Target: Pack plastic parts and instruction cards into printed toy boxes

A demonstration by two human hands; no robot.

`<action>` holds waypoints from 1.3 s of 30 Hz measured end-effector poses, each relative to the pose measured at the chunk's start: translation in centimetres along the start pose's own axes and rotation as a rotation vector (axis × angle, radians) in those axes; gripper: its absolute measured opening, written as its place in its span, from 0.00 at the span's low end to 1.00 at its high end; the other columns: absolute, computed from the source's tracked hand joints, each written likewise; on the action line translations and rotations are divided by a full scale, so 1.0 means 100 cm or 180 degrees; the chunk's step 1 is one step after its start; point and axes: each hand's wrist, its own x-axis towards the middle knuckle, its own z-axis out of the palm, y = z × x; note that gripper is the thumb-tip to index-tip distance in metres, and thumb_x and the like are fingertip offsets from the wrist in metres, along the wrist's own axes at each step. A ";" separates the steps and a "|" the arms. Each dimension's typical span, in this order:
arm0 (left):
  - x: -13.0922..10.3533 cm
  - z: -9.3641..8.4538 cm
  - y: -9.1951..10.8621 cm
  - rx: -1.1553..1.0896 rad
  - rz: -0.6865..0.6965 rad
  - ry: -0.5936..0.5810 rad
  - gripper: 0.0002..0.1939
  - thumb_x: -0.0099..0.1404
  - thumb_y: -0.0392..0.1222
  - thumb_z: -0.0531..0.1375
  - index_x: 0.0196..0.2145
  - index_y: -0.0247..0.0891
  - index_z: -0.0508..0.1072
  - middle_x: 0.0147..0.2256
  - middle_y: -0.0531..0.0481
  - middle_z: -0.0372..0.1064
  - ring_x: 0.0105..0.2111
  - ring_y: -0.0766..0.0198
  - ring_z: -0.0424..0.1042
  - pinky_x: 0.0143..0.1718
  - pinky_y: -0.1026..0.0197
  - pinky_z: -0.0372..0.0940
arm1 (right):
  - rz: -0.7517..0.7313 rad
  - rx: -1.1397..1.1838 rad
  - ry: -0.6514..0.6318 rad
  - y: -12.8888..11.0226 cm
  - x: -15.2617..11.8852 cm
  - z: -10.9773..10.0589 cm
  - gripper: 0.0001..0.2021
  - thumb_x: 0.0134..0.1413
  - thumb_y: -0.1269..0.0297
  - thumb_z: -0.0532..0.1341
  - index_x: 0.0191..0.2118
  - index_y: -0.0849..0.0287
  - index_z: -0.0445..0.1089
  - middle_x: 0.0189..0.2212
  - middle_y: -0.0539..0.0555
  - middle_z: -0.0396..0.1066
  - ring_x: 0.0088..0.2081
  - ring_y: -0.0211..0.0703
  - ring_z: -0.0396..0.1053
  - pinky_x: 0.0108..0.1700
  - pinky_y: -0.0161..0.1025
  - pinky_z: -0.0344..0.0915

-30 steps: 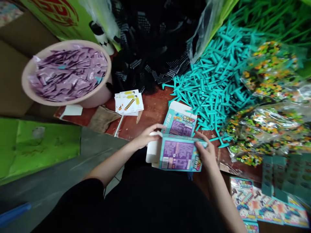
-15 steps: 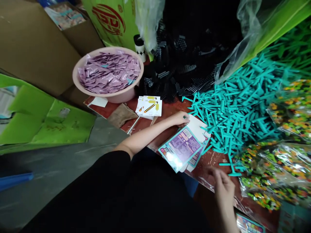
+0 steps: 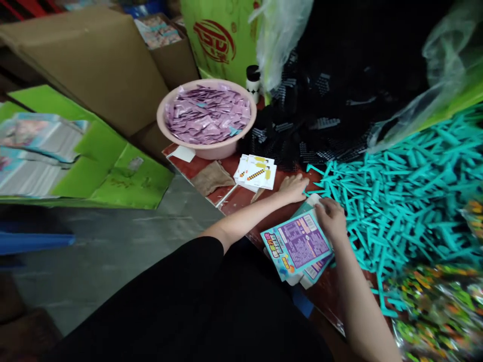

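Observation:
A teal-and-purple printed cardboard box [image 3: 300, 241] lies on the table in front of me, on top of at least one similar box. My right hand [image 3: 332, 218] is at its far end, with curled fingers gripping the end flap. Just beyond the box, my left hand [image 3: 294, 188] reaches over the table, fingers stretched out and nothing visible in them. Its fingertips are close to the edge of a large heap of teal plastic pieces [image 3: 396, 201]; whether they touch one I cannot tell. Left of that hand sits a small stack of white printed cards [image 3: 260, 173].
A pink basin [image 3: 164, 120] full of purple packets stands at the far left of the table, near a black-lidded cup [image 3: 252, 83]. Black plastic parts [image 3: 313, 120] are heaped behind. Bags of colourful pieces [image 3: 441, 306] lie at right. A green carton [image 3: 124, 176] stands left.
My right hand has moved from the table's near right side up to the box's flap. My left hand has left the flap and stretched out toward the teal pieces. The view has shifted.

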 end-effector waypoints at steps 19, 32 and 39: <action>-0.205 -0.063 -0.163 0.0507 -0.1716 0.1056 0.12 0.74 0.39 0.53 0.46 0.37 0.76 0.48 0.41 0.71 0.48 0.54 0.70 0.49 0.56 0.63 | -0.0262 0.1076 -0.0771 -0.112 0.058 0.004 0.21 0.55 0.46 0.63 0.46 0.57 0.78 0.43 0.58 0.79 0.42 0.51 0.76 0.49 0.50 0.72; -0.142 -0.161 -0.147 0.0278 -0.0193 0.2065 0.09 0.72 0.40 0.57 0.44 0.37 0.77 0.42 0.46 0.77 0.42 0.59 0.75 0.46 0.58 0.67 | -0.0029 0.1286 -0.0749 -0.141 0.068 0.032 0.21 0.53 0.50 0.63 0.46 0.61 0.75 0.32 0.57 0.77 0.32 0.45 0.73 0.38 0.43 0.71; -0.114 -0.111 -0.095 0.0973 0.0640 0.0302 0.07 0.70 0.41 0.61 0.41 0.38 0.79 0.46 0.45 0.75 0.48 0.55 0.74 0.43 0.59 0.67 | 0.0151 0.1257 -0.0751 -0.126 0.073 0.017 0.20 0.53 0.48 0.62 0.40 0.61 0.76 0.33 0.58 0.78 0.33 0.47 0.74 0.39 0.43 0.70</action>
